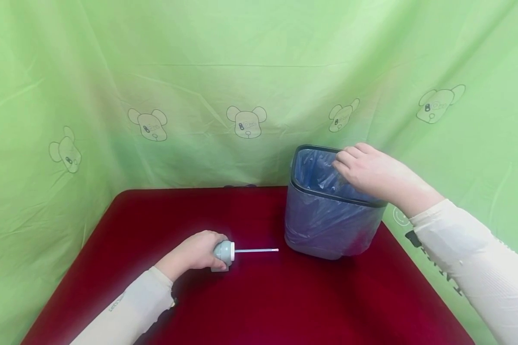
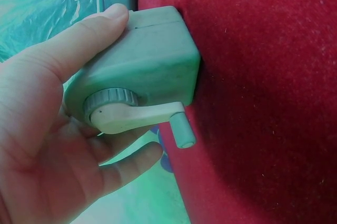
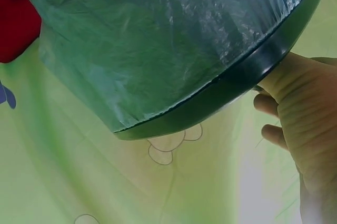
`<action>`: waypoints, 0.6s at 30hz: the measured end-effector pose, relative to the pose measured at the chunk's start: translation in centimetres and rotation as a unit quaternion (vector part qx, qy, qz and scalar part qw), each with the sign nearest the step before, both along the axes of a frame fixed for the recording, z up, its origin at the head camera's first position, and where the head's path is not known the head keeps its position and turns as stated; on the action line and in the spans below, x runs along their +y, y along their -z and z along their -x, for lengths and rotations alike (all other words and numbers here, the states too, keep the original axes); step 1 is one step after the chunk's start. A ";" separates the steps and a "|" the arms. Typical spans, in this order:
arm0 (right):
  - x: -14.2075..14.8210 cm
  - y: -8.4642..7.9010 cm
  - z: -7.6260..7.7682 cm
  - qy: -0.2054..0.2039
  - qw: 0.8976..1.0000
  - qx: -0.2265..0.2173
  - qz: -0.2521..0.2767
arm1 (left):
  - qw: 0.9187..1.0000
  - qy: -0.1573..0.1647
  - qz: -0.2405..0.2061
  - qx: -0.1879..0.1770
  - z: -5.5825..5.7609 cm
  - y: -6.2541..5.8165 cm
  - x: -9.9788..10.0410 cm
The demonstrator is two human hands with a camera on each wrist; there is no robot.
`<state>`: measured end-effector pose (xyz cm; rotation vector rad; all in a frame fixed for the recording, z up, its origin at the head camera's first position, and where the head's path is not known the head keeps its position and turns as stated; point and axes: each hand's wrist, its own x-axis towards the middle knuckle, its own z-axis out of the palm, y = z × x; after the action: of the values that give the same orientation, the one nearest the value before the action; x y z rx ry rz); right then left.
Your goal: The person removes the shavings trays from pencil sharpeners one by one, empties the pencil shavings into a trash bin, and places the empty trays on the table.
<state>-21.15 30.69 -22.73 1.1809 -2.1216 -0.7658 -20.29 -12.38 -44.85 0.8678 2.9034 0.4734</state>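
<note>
From the head view: my left hand (image 1: pixel 198 251) is wrapped round a grey-green pencil sharpener (image 1: pixel 223 251), out over the left half of the counter (image 1: pixel 241 302), roughly midway between the near and far edges. A pencil (image 1: pixel 255 250) pokes straight out of it sideways toward the counter's right edge, and its pinkish end stops just short of the bin (image 1: pixel 328 230). The bin's up by the far right corner, lined with a see-through bluish bag (image 1: pixel 311 167) under a dark rim (image 1: pixel 328 195). My right hand (image 1: pixel 367 172) is over its mouth on the right side, fingers bent down. Whitish sleeves (image 1: pixel 129 302) on both arms, and a green curtain (image 1: pixel 241 48) with cartoon animal heads hangs behind the counter.

Left wrist view: thumb (image 2: pixel 87 39) pressed on the sharpener's body, hand curled only as far as its bulk allows, a couple of fingers loose off to the side. The pale crank (image 2: pixel 137 116) with its little green knob (image 2: pixel 182 130) faces the camera. Can't tell if the body touches the counter.

Right wrist view: the bagged bin fills the top, and my hand's right at the rim, two fingers bent in. The rim hides the other fingertips, so I can't tell how far apart they are or whether they've got hold of anything.
</note>
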 end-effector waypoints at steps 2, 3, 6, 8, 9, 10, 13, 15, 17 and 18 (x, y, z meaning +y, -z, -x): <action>0.0 0.0 0.0 0.004 1.000 -0.001 -0.005 | 1.000 0.002 0.000 0.000 0.1 0.1 0.0; -0.1 0.0 0.0 0.006 1.000 -0.001 -0.007 | 1.000 0.002 -0.001 0.000 0.1 0.2 0.0; -0.1 0.0 -0.1 0.006 1.000 0.001 -0.012 | 1.000 0.007 -0.003 0.002 0.2 0.3 0.0; -0.1 0.0 -0.1 0.004 1.000 0.003 -0.012 | 1.000 0.011 -0.004 0.003 0.2 0.3 0.0; -0.1 0.0 -0.1 0.003 1.000 0.003 -0.013 | 1.000 0.012 -0.004 0.005 0.2 0.3 0.0; 0.0 0.0 0.0 0.002 1.000 0.004 -0.013 | 1.000 0.014 -0.005 0.007 0.2 0.3 0.0; 0.0 0.0 0.0 0.001 1.000 0.004 -0.015 | 1.000 0.018 -0.008 0.008 0.1 0.2 0.0; 0.1 0.0 0.0 0.001 1.000 0.003 -0.020 | 1.000 0.020 -0.007 0.009 0.1 0.1 0.0; 0.0 -0.1 0.0 0.001 1.000 0.002 -0.025 | 1.000 0.020 -0.007 0.008 0.1 0.0 0.0; 0.0 -0.1 0.0 0.001 1.000 0.002 -0.028 | 1.000 0.019 -0.007 0.008 0.1 0.0 0.0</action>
<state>-21.19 30.71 -22.59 1.2049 -2.1103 -0.8326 -20.41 -12.39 -44.87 0.9318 2.8953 0.4853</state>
